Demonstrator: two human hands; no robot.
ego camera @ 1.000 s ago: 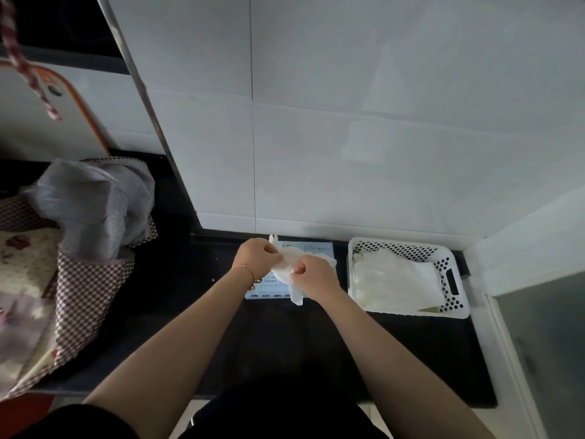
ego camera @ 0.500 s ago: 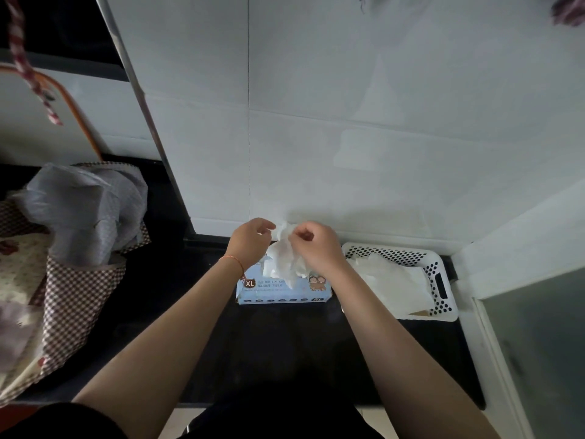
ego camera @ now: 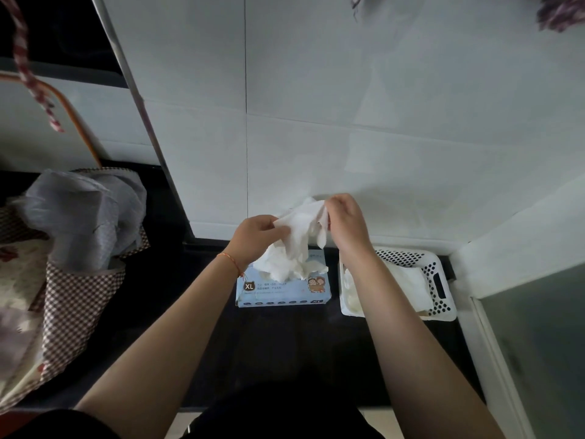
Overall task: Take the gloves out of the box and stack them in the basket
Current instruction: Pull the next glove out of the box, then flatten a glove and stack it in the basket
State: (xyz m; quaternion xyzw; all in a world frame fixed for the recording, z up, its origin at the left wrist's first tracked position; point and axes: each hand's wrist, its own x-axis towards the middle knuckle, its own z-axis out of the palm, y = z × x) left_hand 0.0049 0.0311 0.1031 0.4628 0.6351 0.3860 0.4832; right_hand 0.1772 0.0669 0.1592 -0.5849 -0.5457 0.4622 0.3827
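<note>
1. Right now, one white glove [ego camera: 299, 231] hangs in the air between two hands, above the box [ego camera: 283, 291] and in front of the pale tiled wall [ego camera: 348, 122].
2. Left hand [ego camera: 253, 237] sits at the glove's left edge, fingers curled, pinching the thin white material.
3. Right hand [ego camera: 346, 221] is higher and to the right, fingertips closed on the glove's top corner, so the glove stretches on a slant between the two grips.
4. The lower end of the glove trails down to a crumpled white bunch at the box's top opening; whether that bunch is the same glove or more gloves I cannot tell.
5. One box, pale blue, marked XL on its front, stands on the dark counter [ego camera: 285, 350] just below the hands.
6. One white basket [ego camera: 443, 299] with a dotted, perforated wall and a slot handle sits just right of the box, close beside it, and the right forearm crosses over its near left corner.
7. Inside the basket lies a flat white stack of gloves [ego camera: 408, 282]; the number of layers is too hard to count.
8. One thin orange string circles the left wrist.
9. Far left on the counter stands one checked fabric bag [ego camera: 72, 299] with one grey plastic bag [ego camera: 82, 217] bulging out of its top, well apart from the box.
</note>
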